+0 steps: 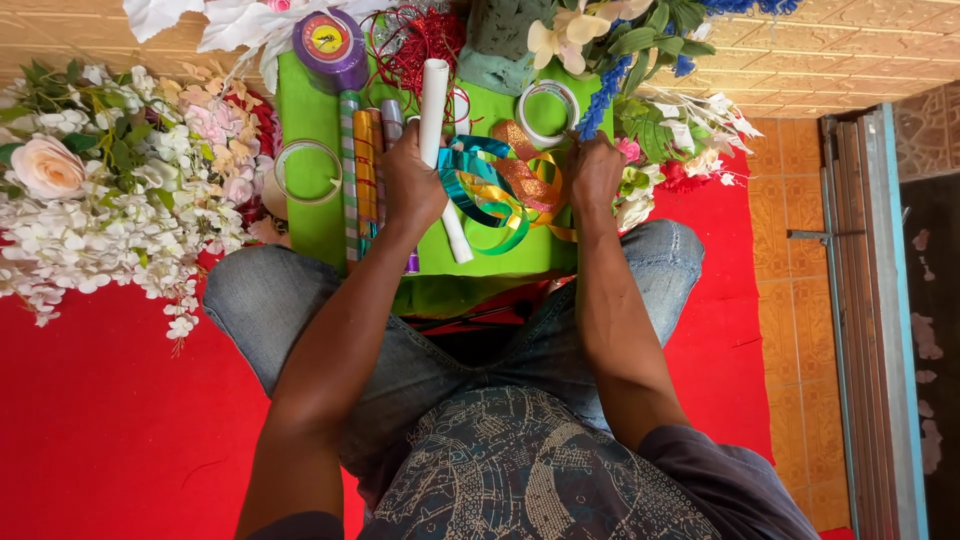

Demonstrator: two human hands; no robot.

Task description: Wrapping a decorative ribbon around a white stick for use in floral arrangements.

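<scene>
I'm seeing the tangle of shiny teal, gold and green curled ribbons [497,190] lying on the green sheet [310,120] over my lap, with both hands working at it. Left hand [412,185] is resting beside the white paper roll [436,110], grip unclear; right hand [594,172] is curling closed at the ribbons' right edge, hold hidden. White artificial flowers [110,210] are lying to the left on the red cloth [100,420].

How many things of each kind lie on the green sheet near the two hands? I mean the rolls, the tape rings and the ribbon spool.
White paper roll: 1
Patterned wrapping rolls: 3
Clear tape rings: 2
Purple ribbon spool: 1
Total: 7
The left hand partly covers the rolls, so more may be hidden.
</scene>
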